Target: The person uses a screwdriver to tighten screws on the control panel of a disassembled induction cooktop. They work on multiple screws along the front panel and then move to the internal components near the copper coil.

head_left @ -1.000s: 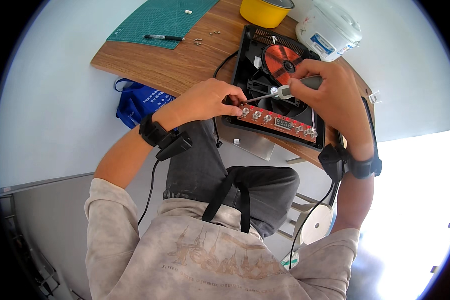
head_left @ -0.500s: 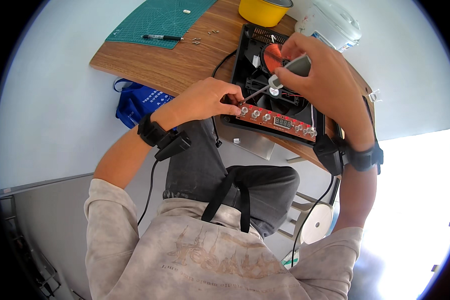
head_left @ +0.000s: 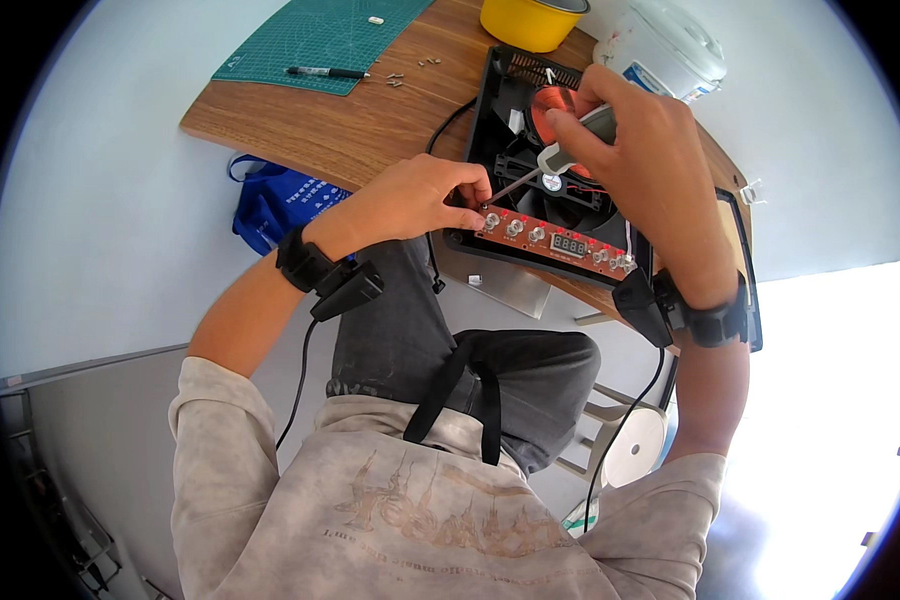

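My right hand (head_left: 655, 150) is wrapped around the grey handle of a screwdriver (head_left: 518, 185), whose shaft slants down to the left. Its tip meets the left end of a reddish-brown control board (head_left: 551, 238) with a digit display and several buttons. At that same end, the thumb and index finger of my left hand (head_left: 420, 197) close in around the tip. Whatever lies between them is too small to make out. The board sits along the near edge of an opened black appliance housing (head_left: 487, 120), which holds a copper coil (head_left: 550, 103) and a fan (head_left: 580, 208).
On the wooden table (head_left: 300, 130) lie a green cutting mat (head_left: 310, 40), a pen (head_left: 325, 72) and several small screws (head_left: 395, 80). A yellow pot (head_left: 530, 25) and a white lidded container (head_left: 660, 45) stand behind. A blue bag (head_left: 280, 205) hangs below the edge.
My right hand has turned on the screwdriver handle, with its wrist shifting slightly left. The left hand and the housing have hardly moved.
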`<act>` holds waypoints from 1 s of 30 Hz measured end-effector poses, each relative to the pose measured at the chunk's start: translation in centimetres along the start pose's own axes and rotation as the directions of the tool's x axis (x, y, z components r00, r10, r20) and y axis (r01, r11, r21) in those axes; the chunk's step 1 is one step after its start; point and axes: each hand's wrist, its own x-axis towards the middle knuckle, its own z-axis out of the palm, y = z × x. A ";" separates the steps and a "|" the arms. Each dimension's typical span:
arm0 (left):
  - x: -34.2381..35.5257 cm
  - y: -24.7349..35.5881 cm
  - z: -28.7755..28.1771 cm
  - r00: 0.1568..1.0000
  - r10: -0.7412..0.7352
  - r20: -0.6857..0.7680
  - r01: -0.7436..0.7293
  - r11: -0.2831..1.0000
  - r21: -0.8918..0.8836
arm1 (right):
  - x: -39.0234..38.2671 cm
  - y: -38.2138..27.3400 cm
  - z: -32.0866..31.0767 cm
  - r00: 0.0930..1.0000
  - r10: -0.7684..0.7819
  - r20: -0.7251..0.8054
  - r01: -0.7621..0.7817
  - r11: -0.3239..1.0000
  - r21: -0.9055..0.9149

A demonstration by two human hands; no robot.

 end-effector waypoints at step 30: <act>0.1 -0.1 0.2 1.000 -0.021 0.021 0.021 1.000 0.000 | 0.0 -1.8 0.0 0.997 -0.036 0.069 0.049 0.979 -0.198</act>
